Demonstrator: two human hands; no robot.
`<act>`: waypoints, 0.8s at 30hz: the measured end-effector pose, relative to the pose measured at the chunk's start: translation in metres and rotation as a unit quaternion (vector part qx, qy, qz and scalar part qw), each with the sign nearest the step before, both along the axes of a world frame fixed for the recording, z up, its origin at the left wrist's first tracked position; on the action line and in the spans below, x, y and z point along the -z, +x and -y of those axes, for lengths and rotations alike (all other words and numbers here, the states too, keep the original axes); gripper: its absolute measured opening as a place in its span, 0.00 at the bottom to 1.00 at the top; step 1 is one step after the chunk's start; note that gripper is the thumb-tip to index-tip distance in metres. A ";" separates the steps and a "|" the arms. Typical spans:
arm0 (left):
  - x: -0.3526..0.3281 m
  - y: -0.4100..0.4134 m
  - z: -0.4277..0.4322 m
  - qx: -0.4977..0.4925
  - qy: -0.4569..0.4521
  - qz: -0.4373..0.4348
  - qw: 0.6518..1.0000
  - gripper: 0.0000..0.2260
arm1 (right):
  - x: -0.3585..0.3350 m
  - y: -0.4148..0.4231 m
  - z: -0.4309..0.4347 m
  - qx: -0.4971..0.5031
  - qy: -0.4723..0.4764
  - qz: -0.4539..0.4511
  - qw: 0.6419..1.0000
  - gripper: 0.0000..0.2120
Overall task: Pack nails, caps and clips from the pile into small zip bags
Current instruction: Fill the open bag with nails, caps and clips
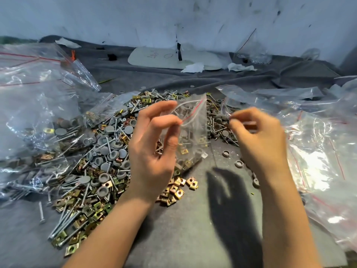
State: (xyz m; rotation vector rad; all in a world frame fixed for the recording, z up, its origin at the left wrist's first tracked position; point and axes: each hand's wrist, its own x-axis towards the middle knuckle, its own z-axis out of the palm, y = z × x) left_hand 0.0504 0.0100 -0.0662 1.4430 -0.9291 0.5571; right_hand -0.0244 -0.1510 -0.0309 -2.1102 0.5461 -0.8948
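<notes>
A small clear zip bag [193,132] with a red seal line hangs open above the grey cloth, with several gold clips in its lower part. My left hand [154,149] pinches the bag's mouth between thumb and forefinger. To its right, my right hand [258,136] is blurred and pinches something small at its fingertips; what it is I cannot tell. A pile of long nails, grey round caps and gold square clips [104,155] spreads under and left of my left hand.
Filled clear bags [32,117] heap up on the left. Empty zip bags [318,151] lie on the right. Loose grey caps [226,153] sit by the right wrist. A white board [154,57], crumpled tissues and a marked wall are at the back.
</notes>
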 end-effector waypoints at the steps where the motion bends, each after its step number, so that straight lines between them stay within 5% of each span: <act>1: 0.001 0.000 0.000 -0.001 -0.002 -0.004 1.000 0.05 | 0.010 0.002 0.007 0.001 0.006 -0.106 0.994 0.07; 3: 0.001 0.001 -0.001 0.002 -0.006 -0.013 1.000 0.04 | 0.026 0.005 0.015 -0.007 0.004 -0.260 0.965 0.08; 5: 0.001 0.001 -0.002 0.000 -0.007 -0.018 1.000 0.04 | 0.033 0.007 0.016 -0.018 -0.018 -0.317 0.948 0.08; 15: 0.001 0.000 -0.002 0.007 -0.001 -0.027 1.000 0.04 | 0.029 0.009 0.006 -0.092 -0.055 -0.300 0.948 0.13; 19: -0.001 -0.002 -0.001 0.033 0.014 -0.026 0.999 0.04 | 0.014 0.006 0.000 -0.105 0.057 -0.067 0.991 0.13; 22: -0.002 -0.004 -0.001 0.031 0.040 0.020 0.999 0.04 | -0.012 -0.005 -0.008 -0.151 0.093 0.173 0.969 0.13; 24: -0.002 -0.006 0.000 0.045 0.054 0.045 0.997 0.05 | -0.028 -0.013 -0.018 -0.189 0.059 0.252 0.947 0.12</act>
